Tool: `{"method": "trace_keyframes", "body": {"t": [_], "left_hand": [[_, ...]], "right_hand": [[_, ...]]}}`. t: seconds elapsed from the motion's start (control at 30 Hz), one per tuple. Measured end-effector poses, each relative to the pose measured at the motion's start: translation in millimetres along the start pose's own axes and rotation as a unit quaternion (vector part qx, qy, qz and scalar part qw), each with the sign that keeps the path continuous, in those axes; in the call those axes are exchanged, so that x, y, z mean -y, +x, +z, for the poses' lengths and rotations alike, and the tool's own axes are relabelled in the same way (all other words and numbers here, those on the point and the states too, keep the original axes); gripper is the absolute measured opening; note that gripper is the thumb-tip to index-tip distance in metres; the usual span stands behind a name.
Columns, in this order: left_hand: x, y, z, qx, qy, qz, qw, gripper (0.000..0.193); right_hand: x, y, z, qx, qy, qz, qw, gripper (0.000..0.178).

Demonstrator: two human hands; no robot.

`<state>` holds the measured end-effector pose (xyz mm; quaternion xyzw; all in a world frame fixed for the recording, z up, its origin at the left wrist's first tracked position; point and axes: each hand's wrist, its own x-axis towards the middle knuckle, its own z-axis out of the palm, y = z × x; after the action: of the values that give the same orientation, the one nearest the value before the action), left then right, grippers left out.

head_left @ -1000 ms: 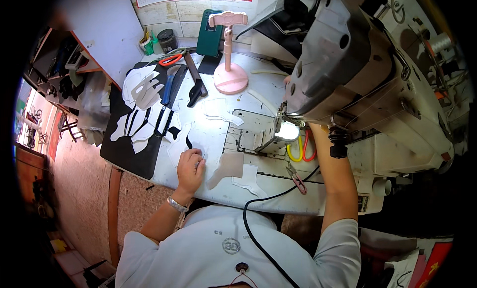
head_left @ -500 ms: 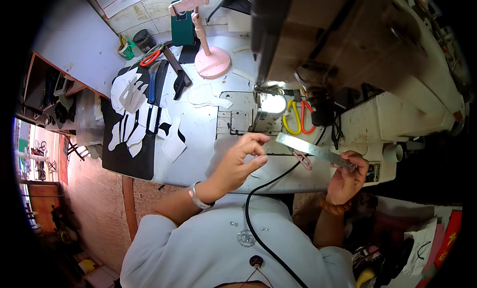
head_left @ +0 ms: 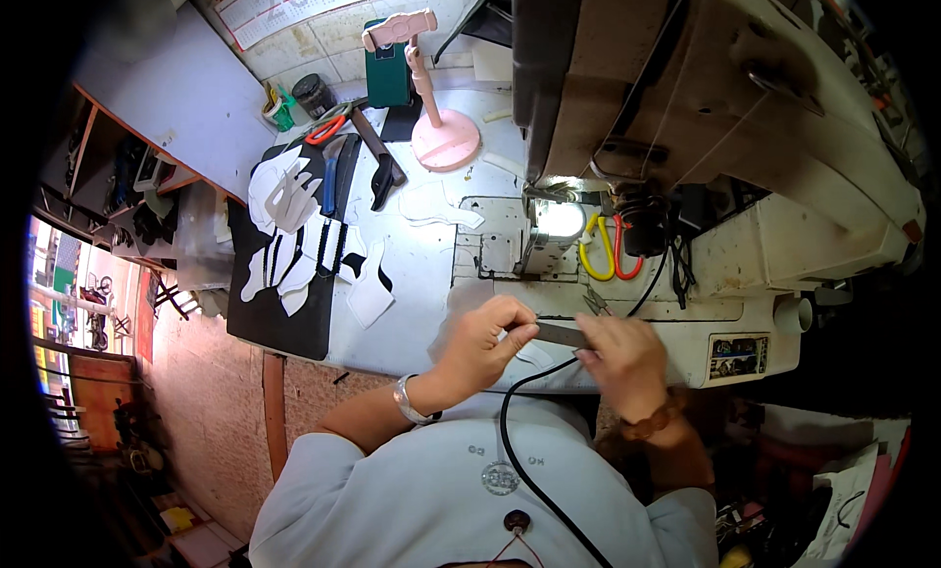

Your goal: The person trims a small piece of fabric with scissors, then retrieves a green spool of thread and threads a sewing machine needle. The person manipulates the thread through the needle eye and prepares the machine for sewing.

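Observation:
A short flat steel ruler [head_left: 561, 336] is held in front of my body, just over the near edge of the sewing table, and looks darker on this side. My left hand [head_left: 488, 345] pinches its left end between thumb and fingers. Round its right end closes my right hand [head_left: 627, 360], somewhat blurred by motion, covering that part of the ruler. Just beyond the right hand, the metal tips of a small tool [head_left: 595, 301] show; the rest of it is hidden. A black cable [head_left: 510, 421] runs beneath the ruler and down across my shirt.
Sewing machine [head_left: 588, 88] fills the upper right, its lamp lit. Beside the lamp lie scissors [head_left: 616, 259] with yellow and red handles. White cut pieces [head_left: 371, 292] lie leftward, some on a black mat [head_left: 279, 323]. A pink phone stand [head_left: 446, 140] stands behind.
My right hand has swung the ruler inward to the left and lowered it. My left hand, which was apart from it, now grips its left end. The whole view has shifted slightly.

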<state>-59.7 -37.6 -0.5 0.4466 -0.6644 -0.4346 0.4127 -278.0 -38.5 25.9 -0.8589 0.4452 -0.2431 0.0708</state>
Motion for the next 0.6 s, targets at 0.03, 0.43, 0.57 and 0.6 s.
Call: {"method": "trace_keyframes", "body": {"t": [0.03,0.43,0.57,0.6], "left_hand": [[-2,0,1,-0.004,-0.014,-0.010,1.000,0.010],[78,3,-88,-0.014,0.544,-0.110,0.832,0.010],[100,-5,-96,-0.031,0.573,-0.154,0.804,0.015],[100,-2,-95,-0.024,0.567,-0.159,0.807,0.016]], "right_hand": [[7,0,7,0.019,0.006,0.016,1.000,0.038],[-54,-45,-164,-0.431,0.012,0.154,0.889,0.042],[-44,-14,-142,-0.159,0.097,0.142,0.972,0.043],[-43,-6,-123,-0.110,0.131,0.146,0.974,0.039]]}}
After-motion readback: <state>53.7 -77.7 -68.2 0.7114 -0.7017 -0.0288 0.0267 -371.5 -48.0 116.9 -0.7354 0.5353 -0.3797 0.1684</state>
